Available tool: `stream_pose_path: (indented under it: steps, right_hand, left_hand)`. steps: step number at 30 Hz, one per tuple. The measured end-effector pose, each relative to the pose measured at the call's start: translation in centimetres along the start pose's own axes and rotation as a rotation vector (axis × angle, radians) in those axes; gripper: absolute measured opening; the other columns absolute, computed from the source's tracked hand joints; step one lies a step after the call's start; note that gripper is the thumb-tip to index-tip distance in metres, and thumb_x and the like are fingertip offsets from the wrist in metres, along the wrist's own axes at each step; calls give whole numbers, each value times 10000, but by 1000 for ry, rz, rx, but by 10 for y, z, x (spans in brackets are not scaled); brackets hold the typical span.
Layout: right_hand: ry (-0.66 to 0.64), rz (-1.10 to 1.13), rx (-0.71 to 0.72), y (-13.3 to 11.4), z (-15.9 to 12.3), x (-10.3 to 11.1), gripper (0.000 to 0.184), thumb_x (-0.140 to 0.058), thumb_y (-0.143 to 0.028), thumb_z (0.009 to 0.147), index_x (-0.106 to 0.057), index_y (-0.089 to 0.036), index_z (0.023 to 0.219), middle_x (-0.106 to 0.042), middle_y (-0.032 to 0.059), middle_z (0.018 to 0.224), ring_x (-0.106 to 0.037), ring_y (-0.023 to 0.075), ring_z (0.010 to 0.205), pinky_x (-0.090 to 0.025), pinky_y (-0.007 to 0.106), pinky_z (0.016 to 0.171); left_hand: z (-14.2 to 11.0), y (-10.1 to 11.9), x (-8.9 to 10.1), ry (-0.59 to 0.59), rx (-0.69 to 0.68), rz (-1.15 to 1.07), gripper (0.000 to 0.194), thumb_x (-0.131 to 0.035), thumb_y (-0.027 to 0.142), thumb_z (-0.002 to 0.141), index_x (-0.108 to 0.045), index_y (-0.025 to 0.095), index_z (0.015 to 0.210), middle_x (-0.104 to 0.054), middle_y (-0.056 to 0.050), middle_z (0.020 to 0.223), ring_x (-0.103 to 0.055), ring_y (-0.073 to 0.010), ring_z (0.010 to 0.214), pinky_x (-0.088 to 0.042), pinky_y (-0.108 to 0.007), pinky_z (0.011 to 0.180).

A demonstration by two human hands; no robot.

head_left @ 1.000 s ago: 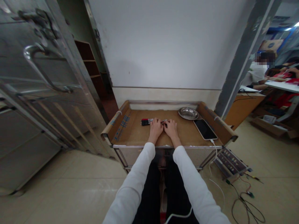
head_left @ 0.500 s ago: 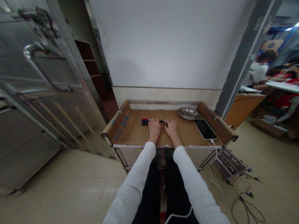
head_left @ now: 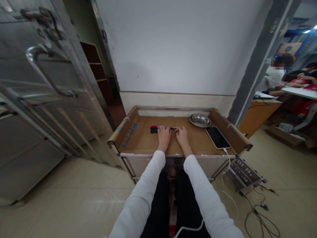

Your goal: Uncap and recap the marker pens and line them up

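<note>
A row of pens (head_left: 154, 129), black ones and a red one, lies side by side on the cardboard lining (head_left: 146, 142) of the cart top. My left hand (head_left: 164, 137) lies over the middle of the row, its fingers curled down onto the pens and hiding that part. Just to its right, my right hand (head_left: 182, 136) has its fingers pressed together at the right ends of the pens, around a dark pen end. Its fingertips are small and partly hidden.
A metal bowl (head_left: 200, 120) stands at the cart's back right. Below it lies a phone (head_left: 218, 137) with a white cable (head_left: 228, 162). Right of the cart, an electrical box (head_left: 246, 172) and loose cables (head_left: 260, 215) are on the floor. A metal door (head_left: 52, 109) stands left; a person (head_left: 273, 77) sits far right.
My right hand has shifted very slightly at the pens' right ends. My left hand stays over the row.
</note>
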State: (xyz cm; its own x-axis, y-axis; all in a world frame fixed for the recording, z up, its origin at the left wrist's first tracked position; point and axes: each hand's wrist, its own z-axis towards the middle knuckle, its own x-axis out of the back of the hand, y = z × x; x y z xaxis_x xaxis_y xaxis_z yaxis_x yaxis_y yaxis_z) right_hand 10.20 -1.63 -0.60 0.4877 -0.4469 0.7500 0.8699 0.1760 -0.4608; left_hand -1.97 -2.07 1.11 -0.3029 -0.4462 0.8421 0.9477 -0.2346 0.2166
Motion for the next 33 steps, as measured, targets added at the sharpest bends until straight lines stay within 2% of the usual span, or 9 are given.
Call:
stream_pose_path:
  steps: [4,19,21,26,29,33]
  right_hand:
    - [-11,-74,-19,-3,-2,4,241,-430,-100,852,-661,-158,890,-607,96,970,-522,195,923,-365,290,860]
    - [-140,-149,38,-6,-1,6,332,-386,-105,863,-644,-189,1054,-627,94,1126,-491,224,1012,-332,331,888]
    - [-145,-136,44,-6,-1,6,349,-375,-96,863,-642,-189,1067,-626,91,1143,-489,225,1023,-326,336,896]
    - [-159,-109,73,-8,-3,8,379,-358,-77,860,-635,-204,1085,-627,72,1158,-479,221,1038,-328,340,891]
    - [-136,-114,89,-9,-4,9,369,-368,-81,859,-629,-210,1087,-611,73,1166,-477,218,1037,-330,335,886]
    - [-66,-157,34,-9,-4,7,289,-419,-132,864,-624,-188,1060,-591,103,1124,-476,229,1022,-333,334,875]
  left_hand:
    - [0,1,1,-12,20,12,245,-391,193,924,-621,137,985,-585,-161,1025,-533,-283,1017,-401,-432,886]
    - [-3,5,5,-25,61,80,268,-374,154,891,-594,137,1044,-574,-158,1100,-509,-299,1075,-408,-430,900]
    - [-3,6,6,12,101,77,268,-372,150,881,-582,106,1043,-573,-179,1090,-512,-307,1071,-410,-435,896]
    - [-6,6,4,142,323,79,324,-377,156,852,-520,43,1120,-545,-253,1151,-506,-334,1088,-393,-479,915]
    - [-8,4,0,155,352,84,359,-393,174,842,-498,30,1153,-524,-272,1203,-489,-348,1128,-373,-493,944]
    - [-8,4,-2,131,335,104,378,-392,183,846,-487,25,1177,-530,-263,1200,-498,-337,1119,-377,-470,946]
